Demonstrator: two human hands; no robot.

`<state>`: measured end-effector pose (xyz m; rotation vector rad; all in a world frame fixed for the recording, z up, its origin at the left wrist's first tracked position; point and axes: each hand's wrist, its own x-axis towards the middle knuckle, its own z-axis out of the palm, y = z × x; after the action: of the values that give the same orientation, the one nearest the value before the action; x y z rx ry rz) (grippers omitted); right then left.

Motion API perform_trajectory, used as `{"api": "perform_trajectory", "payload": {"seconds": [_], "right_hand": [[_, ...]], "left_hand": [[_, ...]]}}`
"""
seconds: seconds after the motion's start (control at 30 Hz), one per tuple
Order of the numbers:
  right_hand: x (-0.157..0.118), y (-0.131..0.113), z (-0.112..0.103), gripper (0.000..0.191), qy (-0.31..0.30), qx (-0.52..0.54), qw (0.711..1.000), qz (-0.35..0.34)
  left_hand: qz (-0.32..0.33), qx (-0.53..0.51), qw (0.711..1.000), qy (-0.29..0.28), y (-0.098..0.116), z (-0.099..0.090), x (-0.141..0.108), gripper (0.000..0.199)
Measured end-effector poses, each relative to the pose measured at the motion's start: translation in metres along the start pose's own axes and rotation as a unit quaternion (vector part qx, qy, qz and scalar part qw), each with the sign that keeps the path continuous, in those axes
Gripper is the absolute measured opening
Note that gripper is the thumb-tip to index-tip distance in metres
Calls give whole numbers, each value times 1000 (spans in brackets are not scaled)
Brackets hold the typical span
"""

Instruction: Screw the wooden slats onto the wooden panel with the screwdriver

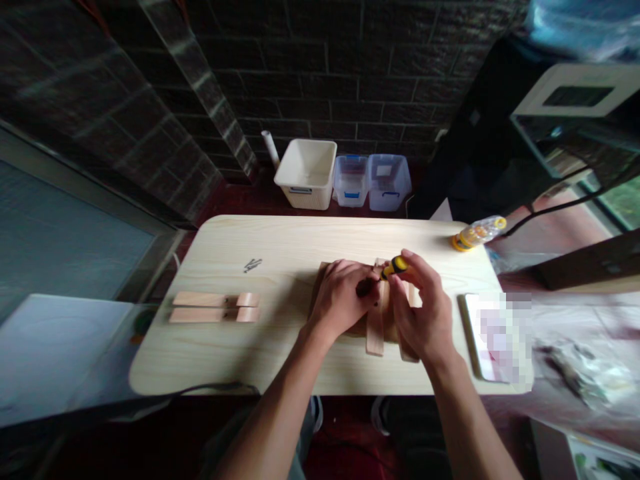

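Observation:
A yellow and black screwdriver [397,265] is gripped by the handle in my right hand [427,317], its shaft slanting down to the left. My left hand [341,293] rests over a brown wooden box-like piece [357,328], thumb and fingers closed beside the screwdriver's tip. Whatever those fingers pinch is hidden. Across the brown piece lie a light wooden strip [375,341] and, partly under my right hand, a second wooden strip [410,352]. Both overhang its near side. A small dark hole shows on the first strip.
Wooden slats [200,299] with short blocks lie at the table's left, near a small pile of screws [253,265]. A clear bottle-shaped container [477,233] stands back right; a phone-like device [485,340] lies front right. Storage bins [306,180] sit beyond the table [285,367].

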<state>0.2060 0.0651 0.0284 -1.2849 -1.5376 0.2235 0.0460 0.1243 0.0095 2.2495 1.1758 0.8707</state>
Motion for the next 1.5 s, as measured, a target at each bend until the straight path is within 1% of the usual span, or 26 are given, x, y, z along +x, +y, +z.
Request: {"api": "perform_trajectory", "payload": {"seconds": [0.23,0.4,0.53,0.73,0.87,1.13,1.5], "right_hand": [[-1,0,0,56,4,4,1000,14],[-4,1,0,59,20,1,1000,7],[-6,2,1,62,33,1,999,29],[-4,1,0,60,17,0,1000,26],[-3,1,0,60,15,-3,1000,18],[-4,1,0,59,-7,12,1000,19],[-4,0,0,58,-4,8,1000,9]], "left_hand": [[-2,-2,1000,-3,0,1,0,12],[1,-5,1000,-2,0,-1,1,9],[-4,-4,1000,-5,1,-1,2,8],[4,-18,1000,8,0,1,2,9],[4,-18,1000,7,1,0,1,11],[6,-23,1000,3,0,0,1,13],[11,-12,1000,12,1,-1,1,12]]}}
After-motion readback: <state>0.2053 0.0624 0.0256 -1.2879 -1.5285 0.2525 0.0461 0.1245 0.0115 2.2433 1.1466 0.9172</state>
